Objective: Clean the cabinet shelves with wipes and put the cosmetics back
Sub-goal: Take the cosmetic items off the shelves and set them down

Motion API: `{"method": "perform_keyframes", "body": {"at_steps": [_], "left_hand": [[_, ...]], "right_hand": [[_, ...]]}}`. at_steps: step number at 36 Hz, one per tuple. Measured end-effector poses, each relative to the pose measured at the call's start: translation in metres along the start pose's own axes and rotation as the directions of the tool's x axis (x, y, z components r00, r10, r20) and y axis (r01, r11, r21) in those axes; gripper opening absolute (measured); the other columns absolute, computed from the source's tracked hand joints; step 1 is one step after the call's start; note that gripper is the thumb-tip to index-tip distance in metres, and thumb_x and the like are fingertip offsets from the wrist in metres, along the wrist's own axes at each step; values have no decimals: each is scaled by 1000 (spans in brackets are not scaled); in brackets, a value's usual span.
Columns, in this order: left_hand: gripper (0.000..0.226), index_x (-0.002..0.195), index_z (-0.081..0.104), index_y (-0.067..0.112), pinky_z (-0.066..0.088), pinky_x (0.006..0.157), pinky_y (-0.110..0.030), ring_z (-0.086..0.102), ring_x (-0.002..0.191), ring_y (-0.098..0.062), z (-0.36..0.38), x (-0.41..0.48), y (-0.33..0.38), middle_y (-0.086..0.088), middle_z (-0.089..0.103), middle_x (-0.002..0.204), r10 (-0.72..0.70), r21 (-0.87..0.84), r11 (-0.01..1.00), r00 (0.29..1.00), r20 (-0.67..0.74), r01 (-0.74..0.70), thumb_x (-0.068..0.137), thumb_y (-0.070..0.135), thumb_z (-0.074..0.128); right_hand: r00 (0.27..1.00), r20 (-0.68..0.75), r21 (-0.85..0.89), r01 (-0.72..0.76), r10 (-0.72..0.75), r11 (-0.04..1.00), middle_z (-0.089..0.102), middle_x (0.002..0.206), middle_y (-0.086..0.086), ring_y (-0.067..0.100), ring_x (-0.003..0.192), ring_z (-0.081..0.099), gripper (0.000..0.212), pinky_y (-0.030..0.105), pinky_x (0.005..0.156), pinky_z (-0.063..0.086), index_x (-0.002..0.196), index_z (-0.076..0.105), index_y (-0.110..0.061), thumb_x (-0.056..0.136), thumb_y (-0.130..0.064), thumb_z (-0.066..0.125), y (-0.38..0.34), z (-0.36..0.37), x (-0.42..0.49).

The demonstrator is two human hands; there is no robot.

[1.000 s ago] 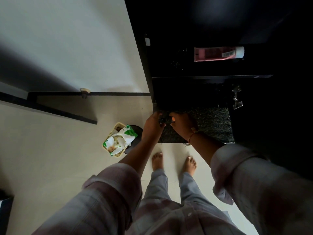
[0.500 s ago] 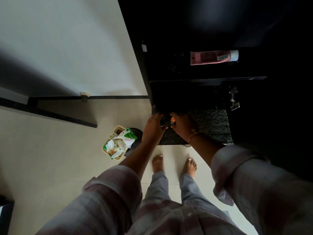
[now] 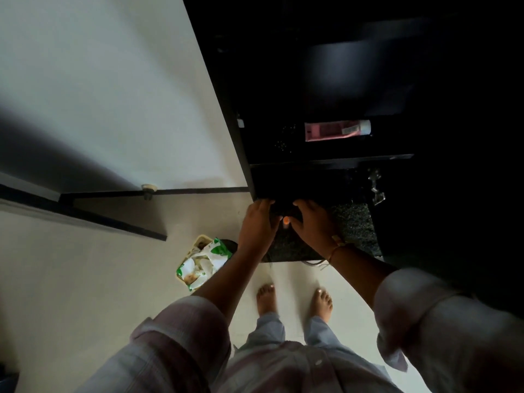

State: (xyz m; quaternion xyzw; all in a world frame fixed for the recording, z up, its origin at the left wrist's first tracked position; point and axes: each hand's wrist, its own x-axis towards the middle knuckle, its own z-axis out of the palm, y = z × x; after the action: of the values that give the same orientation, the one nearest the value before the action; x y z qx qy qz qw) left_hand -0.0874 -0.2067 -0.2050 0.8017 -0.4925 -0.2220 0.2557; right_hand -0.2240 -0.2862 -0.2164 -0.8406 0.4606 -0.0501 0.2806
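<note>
The person stands barefoot on a pale tiled floor [image 3: 85, 279], facing a tall black cabinet [image 3: 283, 80] whose inside is very dark. Both hands meet at the front edge of its lower opening, over a speckled dark stone ledge [image 3: 354, 222].

The left hand [image 3: 259, 225] has its fingers curled forward over the left side of a small dark container with an orange spot [image 3: 285, 219]. The right hand [image 3: 314, 225] is curled round the right side of it, with the thumb near the orange spot. The two hands appear to grip this one item between them, though the gloom hides its shape and how much of it each hand covers. A thin bracelet [image 3: 336, 251] circles the right wrist. Pale, rolled-up sleeves cover both forearms above it.

On the shelf above the hands a pink tube with a white cap [image 3: 337, 130] lies on its side, cap to the right, well apart from the hands. A small metal hinge [image 3: 375, 188] glints at the right of the lower opening.

On the floor to the left of the left forearm, a green and white pack of wipes [image 3: 202, 263] lies on top of a cream basket [image 3: 195, 243], just beside a round black object [image 3: 230, 245]. A small round door stopper [image 3: 148, 189] sits at the foot of the white wall [image 3: 113, 95].
</note>
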Motion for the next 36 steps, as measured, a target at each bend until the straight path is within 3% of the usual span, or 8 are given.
{"method": "perform_keyframes", "body": {"at_steps": [3, 6, 9, 14, 19, 24, 31, 36], "left_hand": [[34, 125, 53, 17, 45, 92, -28, 51, 113, -19, -19, 3, 26, -4, 58, 119, 61, -30, 997, 994, -88, -64, 92, 24, 58], [30, 123, 54, 16, 45, 91, -29, 50, 112, -19, -37, 12, 55, -4, 57, 117, 122, -59, 989, 974, -191, -136, 93, 21, 56], [28, 120, 56, 14, 42, 93, -28, 48, 112, -20, -52, 25, 84, -5, 57, 117, 209, -53, 972, 943, -260, -230, 92, 19, 57], [26, 118, 57, 16, 25, 95, -7, 45, 114, -14, -70, 46, 126, -2, 56, 119, 295, -34, 947, 904, -309, -320, 93, 17, 57], [22, 112, 60, 17, 40, 96, -23, 47, 112, -17, -80, 67, 146, -2, 56, 117, 329, 22, 942, 902, -279, -336, 92, 16, 55], [21, 113, 60, 18, 34, 93, -18, 46, 113, -16, -82, 75, 148, -1, 54, 118, 321, 39, 946, 916, -241, -322, 92, 17, 56], [27, 119, 59, 21, 39, 103, -29, 45, 120, -16, -77, 73, 136, 0, 54, 124, 268, -11, 961, 944, -190, -275, 92, 20, 57], [30, 122, 58, 18, 43, 102, -34, 47, 120, -18, -73, 65, 118, -2, 56, 125, 232, -13, 971, 955, -185, -238, 93, 26, 58]], "right_hand": [[984, -174, -1, 36, -36, 999, 63, 114, 10, 32, 94, 64, 31, 40, 69, 55, 115, 61, -16, 89, -33, 62, -9, -32, -8], [914, -391, -56, 92, -107, 994, 63, 105, 5, 27, 90, 63, 21, 36, 63, 54, 104, 63, -19, 89, -33, 59, -20, -66, -11], [814, -553, -157, 105, -176, 982, 61, 101, 6, 27, 95, 58, 17, 35, 70, 52, 100, 65, -18, 88, -30, 62, -26, -102, -6], [732, -645, -288, 33, -219, 957, 58, 108, 12, 32, 97, 52, 23, 40, 83, 46, 102, 63, -13, 83, -24, 65, -23, -155, 18], [841, -534, -284, -82, -86, 955, 62, 117, 10, 35, 109, 54, 38, 43, 89, 49, 114, 65, -15, 78, -27, 69, 0, -182, 50], [928, -362, -272, -16, -87, 962, 68, 112, 8, 32, 106, 60, 37, 36, 91, 48, 114, 68, -16, 79, -29, 72, 9, -194, 68], [954, -296, -220, -15, -52, 975, 72, 97, 8, 32, 92, 67, 26, 34, 76, 54, 103, 68, -19, 81, -33, 72, 8, -195, 75], [959, -277, -180, 7, -57, 984, 71, 102, 12, 35, 96, 64, 47, 37, 79, 53, 109, 65, -16, 70, -35, 83, 10, -191, 78]]}}
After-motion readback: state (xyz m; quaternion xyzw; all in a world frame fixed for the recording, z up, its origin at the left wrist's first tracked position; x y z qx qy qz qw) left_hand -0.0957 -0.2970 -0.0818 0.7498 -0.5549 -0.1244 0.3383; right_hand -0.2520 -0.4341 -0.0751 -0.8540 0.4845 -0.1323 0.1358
